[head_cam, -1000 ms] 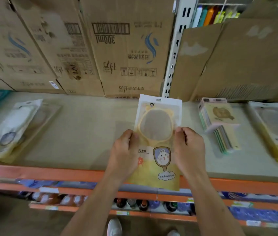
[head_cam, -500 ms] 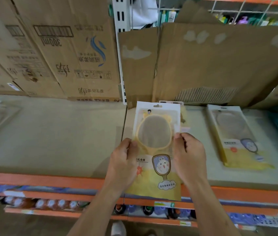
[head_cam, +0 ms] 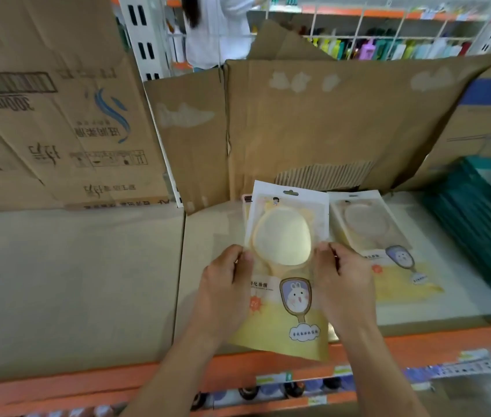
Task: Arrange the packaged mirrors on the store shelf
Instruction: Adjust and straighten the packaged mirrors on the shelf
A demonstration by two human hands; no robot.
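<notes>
Packaged mirror (head_cam: pixel 286 266), yellow with a rabbit print, is held above the front edge of the shelf (head_cam: pixel 72 281), its top reaching over the board. Left hand (head_cam: pixel 223 284) and right hand (head_cam: pixel 343 281) each pinch 1 side edge, thumbs on the face. A 2nd pack (head_cam: pixel 373 236) lies flat just to its right. Best to lower it level, square beside that neighbour, top edges aligned, then release both sides together.

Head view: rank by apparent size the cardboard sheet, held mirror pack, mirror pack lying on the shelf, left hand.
1. cardboard sheet
2. held mirror pack
3. lying mirror pack, perhaps smaller-looking only because it is farther and partly covered
4. left hand
</notes>
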